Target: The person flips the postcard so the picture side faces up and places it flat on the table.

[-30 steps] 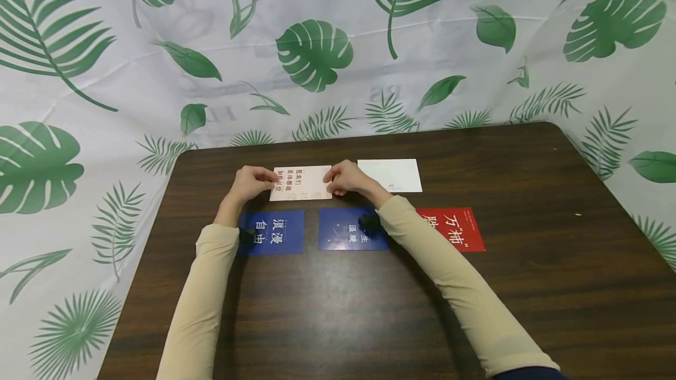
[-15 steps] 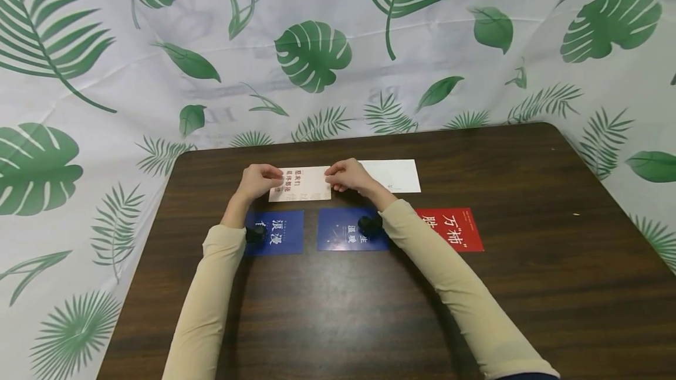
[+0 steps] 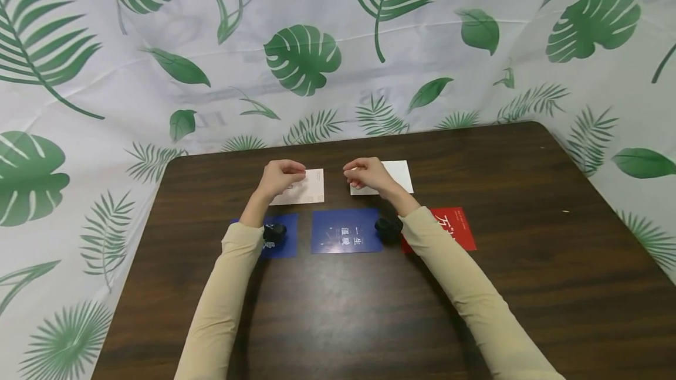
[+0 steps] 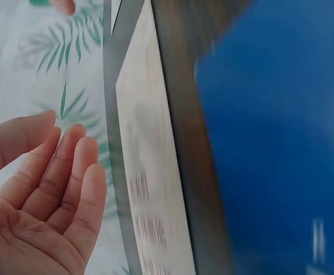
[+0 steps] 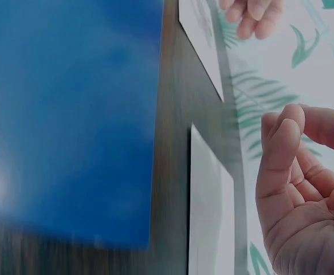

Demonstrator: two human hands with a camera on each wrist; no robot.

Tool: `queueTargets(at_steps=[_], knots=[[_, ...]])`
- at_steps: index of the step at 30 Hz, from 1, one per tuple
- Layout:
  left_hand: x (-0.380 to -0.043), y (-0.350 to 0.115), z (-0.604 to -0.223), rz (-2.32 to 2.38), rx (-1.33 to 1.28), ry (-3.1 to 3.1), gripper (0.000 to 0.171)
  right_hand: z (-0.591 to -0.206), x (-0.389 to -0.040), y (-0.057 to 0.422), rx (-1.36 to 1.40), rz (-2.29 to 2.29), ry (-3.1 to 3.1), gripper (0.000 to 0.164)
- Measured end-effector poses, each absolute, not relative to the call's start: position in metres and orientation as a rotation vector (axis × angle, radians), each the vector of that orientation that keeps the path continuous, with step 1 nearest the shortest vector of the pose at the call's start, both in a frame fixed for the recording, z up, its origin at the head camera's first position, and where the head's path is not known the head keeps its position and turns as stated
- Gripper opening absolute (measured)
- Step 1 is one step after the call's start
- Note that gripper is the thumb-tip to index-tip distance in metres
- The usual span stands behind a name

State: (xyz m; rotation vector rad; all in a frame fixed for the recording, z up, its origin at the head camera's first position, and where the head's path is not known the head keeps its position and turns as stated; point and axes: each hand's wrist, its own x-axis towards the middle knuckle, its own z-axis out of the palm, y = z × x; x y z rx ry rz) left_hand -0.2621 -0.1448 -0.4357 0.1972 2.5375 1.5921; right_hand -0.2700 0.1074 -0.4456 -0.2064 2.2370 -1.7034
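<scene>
A cream card [image 3: 311, 186] with dark red lettering lies flat in the back row. My left hand [image 3: 280, 179] hovers over its left part, covering most of the lettering. In the left wrist view its fingers are loosely bent, with nothing between them and the thumb. Beside the cream card, to its right, lies a white card [image 3: 398, 176]. Over that card's left end is my right hand [image 3: 369, 173], fingers loosely curled and thumb near the fingertips, holding nothing. The right wrist view shows the white card [image 5: 212, 217] below this hand.
Closer in lie a blue card [image 3: 345, 230], another blue card [image 3: 290, 236] partly under the left wrist, and a red card [image 3: 459, 227] partly behind the right sleeve. A leaf-printed curtain [image 3: 222, 81] hangs behind the dark wooden table [image 3: 338, 315].
Both hands were at the cream card's two ends. They have come away from it and moved right, the right hand to over the white card. The head view has shifted slightly.
</scene>
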Motion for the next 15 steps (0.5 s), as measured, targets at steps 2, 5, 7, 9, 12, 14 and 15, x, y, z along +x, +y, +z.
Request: queueTargets(at_steps=[2,5,7,9,12,14,15], knots=[[-0.263,-0.135,-0.437,1.59,0.231,2.533,0.023,-0.445,-0.269,0.114,-0.195,-1.713,2.246,0.029],[-0.265,-0.119,-0.437,1.586,0.276,2.516,0.024,-0.445,-0.268,0.122,-0.169,-1.738,2.245,0.028],[-0.266,-0.109,-0.438,1.589,0.28,2.5,0.024,-0.444,-0.267,0.127,-0.151,-1.746,2.247,0.028],[-0.267,-0.099,-0.438,1.592,0.278,2.488,0.024,-0.444,-0.267,0.133,-0.132,-1.757,2.242,0.029],[-0.269,-0.086,-0.437,1.589,0.279,2.476,0.025,-0.443,-0.267,0.143,-0.091,-1.774,2.235,0.03],[-0.271,-0.077,-0.437,1.583,0.289,2.47,0.026,-0.443,-0.268,0.151,-0.063,-1.775,2.239,0.03],[-0.271,-0.073,-0.437,1.586,0.292,2.461,0.027,-0.443,-0.268,0.155,-0.047,-1.775,2.245,0.03]])
